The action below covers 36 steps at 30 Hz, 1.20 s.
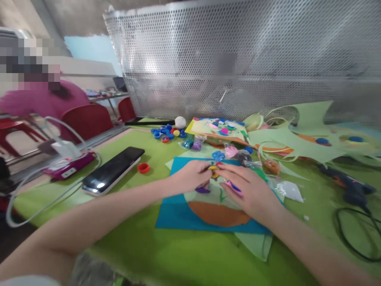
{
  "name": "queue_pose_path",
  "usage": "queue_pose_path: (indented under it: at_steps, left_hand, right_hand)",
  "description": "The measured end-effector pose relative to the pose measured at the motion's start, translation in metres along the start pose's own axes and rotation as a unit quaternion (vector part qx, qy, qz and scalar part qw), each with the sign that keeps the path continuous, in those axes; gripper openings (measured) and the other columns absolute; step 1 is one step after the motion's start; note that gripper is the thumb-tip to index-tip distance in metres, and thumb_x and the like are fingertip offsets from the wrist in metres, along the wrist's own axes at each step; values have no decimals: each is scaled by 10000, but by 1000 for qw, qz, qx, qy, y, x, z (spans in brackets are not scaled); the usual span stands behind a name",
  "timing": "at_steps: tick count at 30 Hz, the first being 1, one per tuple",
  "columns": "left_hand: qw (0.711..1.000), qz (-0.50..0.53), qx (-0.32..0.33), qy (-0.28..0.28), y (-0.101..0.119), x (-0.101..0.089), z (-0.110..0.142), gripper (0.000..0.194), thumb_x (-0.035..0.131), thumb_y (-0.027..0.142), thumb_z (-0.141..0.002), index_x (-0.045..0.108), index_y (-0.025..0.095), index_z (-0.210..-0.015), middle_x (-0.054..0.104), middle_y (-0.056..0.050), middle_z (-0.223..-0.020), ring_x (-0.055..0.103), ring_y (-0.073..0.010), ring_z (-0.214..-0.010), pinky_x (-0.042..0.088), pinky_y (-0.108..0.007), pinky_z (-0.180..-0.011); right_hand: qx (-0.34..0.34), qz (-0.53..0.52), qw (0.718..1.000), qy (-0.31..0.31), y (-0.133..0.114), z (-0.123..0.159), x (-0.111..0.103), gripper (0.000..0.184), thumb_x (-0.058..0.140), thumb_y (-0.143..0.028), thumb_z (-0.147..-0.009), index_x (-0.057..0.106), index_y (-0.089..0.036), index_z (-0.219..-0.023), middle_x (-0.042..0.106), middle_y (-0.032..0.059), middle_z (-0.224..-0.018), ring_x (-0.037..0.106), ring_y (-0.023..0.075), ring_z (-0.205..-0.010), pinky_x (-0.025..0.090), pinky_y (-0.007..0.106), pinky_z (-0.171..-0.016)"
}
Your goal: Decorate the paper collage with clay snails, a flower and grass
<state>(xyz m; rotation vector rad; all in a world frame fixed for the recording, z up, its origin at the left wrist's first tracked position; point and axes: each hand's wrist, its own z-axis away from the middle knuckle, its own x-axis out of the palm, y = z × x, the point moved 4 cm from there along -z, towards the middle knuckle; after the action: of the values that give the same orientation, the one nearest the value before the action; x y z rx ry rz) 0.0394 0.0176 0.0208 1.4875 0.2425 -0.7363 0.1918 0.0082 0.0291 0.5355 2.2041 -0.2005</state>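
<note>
Fingers point(204, 169) of the left hand point(192, 176) are curled close together at the left side of a yellow piece point(213, 171); whether they are clamped on it cannot be told. The right hand point(253, 188) lies palm down, its fingers extended, thumb apart from them, fingertips at the right side of the same piece.

The yellow piece is over the upper middle of a blue sheet point(171, 216). Below it, on the sheet, are a purple piece point(203, 190) and, partly under the right hand, a pink-and-blue piece point(235, 188). An orange shape point(220, 213) lies near the sheet's lower edge.

Just beyond the sheet's top edge: small bags, including a blue one point(218, 155) and a pink one point(230, 150). Toward the far edge of the green surface point(133, 246): assorted caps point(168, 131), a white ball point(180, 122) and a decorated sheet point(196, 128).

Left of the blue sheet: a red ring point(143, 168), then a black device point(114, 169). Near the surface's left edge: a purple power strip point(71, 166). On the right side: a glue gun point(353, 188).
</note>
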Motion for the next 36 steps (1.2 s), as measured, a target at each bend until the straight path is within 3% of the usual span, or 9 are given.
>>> queue_pose_path:
  at_steps: [7, 11, 15, 21, 27, 34, 36]
  left_hand:
    - [995, 64, 74, -26, 5, 0, 3, 291, 451, 390, -916, 530, 152, -1063, 597, 9, -763, 579, -114, -598, 498, -281, -567]
    - [991, 50, 124, -8, 14, 0, 13, 292, 348, 324, -946, 445, 223, -1202, 562, 37, -670, 555, -121, -603, 462, -255, -569]
    - [989, 26, 146, 9, 15, 0, 16, 359, 528, 289, -857, 453, 234, -1204, 587, 15, -760, 571, -138, -676, 470, -250, -595]
    - [989, -9, 141, 43, 11, -1, 14, 352, 503, 266, -859, 449, 208, -1203, 642, -32, -849, 620, -177, -727, 493, -298, -645]
    - [986, -78, 135, 67, 15, -1, 17, 378, 510, 209, -842, 444, 223, -1214, 632, -42, -996, 609, -177, -788, 468, -299, -721]
    - [984, -132, 118, 20, 14, 9, 18, 316, 506, 200, -837, 469, 223, -1150, 647, -20, -891, 624, -196, -788, 481, -309, -717]
    - [982, -147, 120, 8, 15, 11, 18, 285, 493, 211, -847, 482, 227, -1131, 649, -39, -947, 620, -208, -851, 477, -322, -755]
  right_hand:
    - [-50, 54, 997, 15, 4, 7, -3, 313, 475, -178, -897, 556, -135, -1196, 627, 101, -1165, 626, 238, -961, 502, 378, -789]
    - [-8, 7, 999, 39, 7, 7, -6, 270, 452, -177, -905, 603, -140, -1126, 676, 94, -1058, 643, 222, -930, 523, 358, -793]
    - [70, -82, 994, 19, 8, 7, -4, 284, 471, -212, -895, 591, -173, -1150, 646, 91, -1098, 624, 220, -972, 529, 350, -818]
    - [175, -249, 953, -6, 5, 4, 2, 293, 461, -238, -876, 564, -237, -1151, 525, 87, -1084, 596, 132, -713, 557, 282, -637]
    - [188, -241, 952, -16, 3, 4, 2, 261, 458, -235, -882, 545, -245, -1128, 451, 81, -1039, 571, 144, -756, 550, 304, -688]
    - [166, -228, 958, -59, 8, -1, 0, 105, 505, -176, -856, 583, -224, -907, 437, 52, -907, 555, 168, -802, 543, 315, -693]
    - [172, -228, 956, -68, 8, 0, -2, 87, 535, -159, -843, 585, -227, -863, 411, 36, -882, 538, 156, -777, 532, 315, -700]
